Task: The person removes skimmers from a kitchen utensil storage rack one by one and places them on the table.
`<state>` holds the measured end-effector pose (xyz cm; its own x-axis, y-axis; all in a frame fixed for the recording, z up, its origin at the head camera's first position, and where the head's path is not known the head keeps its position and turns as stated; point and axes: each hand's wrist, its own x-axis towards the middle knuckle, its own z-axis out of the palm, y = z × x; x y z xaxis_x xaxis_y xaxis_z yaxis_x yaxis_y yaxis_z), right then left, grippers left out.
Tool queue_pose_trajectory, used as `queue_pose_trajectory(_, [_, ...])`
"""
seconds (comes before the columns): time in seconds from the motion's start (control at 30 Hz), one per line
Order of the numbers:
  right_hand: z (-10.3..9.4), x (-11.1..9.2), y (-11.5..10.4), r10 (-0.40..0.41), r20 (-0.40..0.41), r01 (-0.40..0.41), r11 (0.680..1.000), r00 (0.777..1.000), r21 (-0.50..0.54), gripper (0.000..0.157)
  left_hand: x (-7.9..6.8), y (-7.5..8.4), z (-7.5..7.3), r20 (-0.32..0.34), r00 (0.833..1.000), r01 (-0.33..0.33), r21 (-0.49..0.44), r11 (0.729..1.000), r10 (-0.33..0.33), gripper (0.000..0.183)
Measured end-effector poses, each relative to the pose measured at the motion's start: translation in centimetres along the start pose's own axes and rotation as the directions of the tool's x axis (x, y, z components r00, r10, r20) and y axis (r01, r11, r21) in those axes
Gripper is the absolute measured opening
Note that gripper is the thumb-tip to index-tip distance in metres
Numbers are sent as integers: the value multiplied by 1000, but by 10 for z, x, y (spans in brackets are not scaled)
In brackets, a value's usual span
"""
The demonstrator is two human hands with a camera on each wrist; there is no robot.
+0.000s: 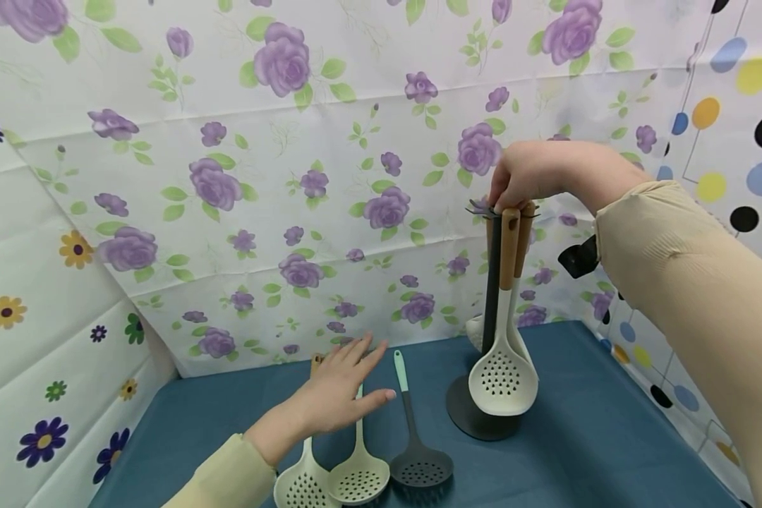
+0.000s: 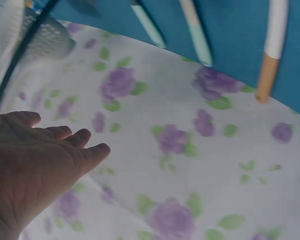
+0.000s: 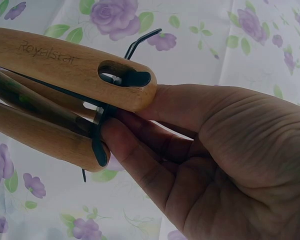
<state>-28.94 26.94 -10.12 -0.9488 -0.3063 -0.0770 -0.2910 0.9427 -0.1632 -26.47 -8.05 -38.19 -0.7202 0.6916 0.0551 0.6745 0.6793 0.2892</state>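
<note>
At the upper right, my right hand (image 1: 540,173) pinches the top of a dark utensil stand (image 1: 492,296) with its fingertips, among its hooks. White utensils with wooden handles hang there. A skimmer (image 1: 503,384) faces front, and the handle (image 3: 75,62) nearest the right wrist camera reads "Royalstar". My left hand (image 1: 336,391) is spread with straight fingers above the skimmers on the table, holding nothing. These are a white skimmer (image 1: 305,488) with a wooden handle, a cream skimmer (image 1: 358,481) with a pale green handle, partly hidden by that hand, and a dark grey skimmer (image 1: 421,467).
The stand's round dark base (image 1: 466,413) rests on a blue tablecloth (image 1: 228,437). A white sheet with purple flowers (image 1: 330,176) hangs behind the table. Patterned sheets (image 1: 32,353) close off the left and right sides.
</note>
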Motion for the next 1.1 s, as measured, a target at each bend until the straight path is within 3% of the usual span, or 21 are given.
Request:
queue_pose_trajectory(0.23, [-1, 0, 0, 0, 5, 0, 1000, 1000, 3, 23, -3, 34, 2, 59, 988, -145, 15, 989, 144, 80])
queue_pose_trajectory(0.53, [-2, -2, 1, -3, 0, 3, 1000, 1000, -5, 24, -7, 69, 14, 122, 939, -327, 29, 945, 321, 74])
queue_pose_trajectory(0.73, [1, -4, 0, -4, -8, 5, 1000, 1000, 5, 24, -7, 82, 23, 163, 922, -363, 52, 930, 351, 74])
queue_pose_trajectory(1.1, [-3, -7, 0, -33, -25, 33, 999, 999, 35, 34, -7, 86, 29, 200, 909, -372, 0, 928, 365, 72])
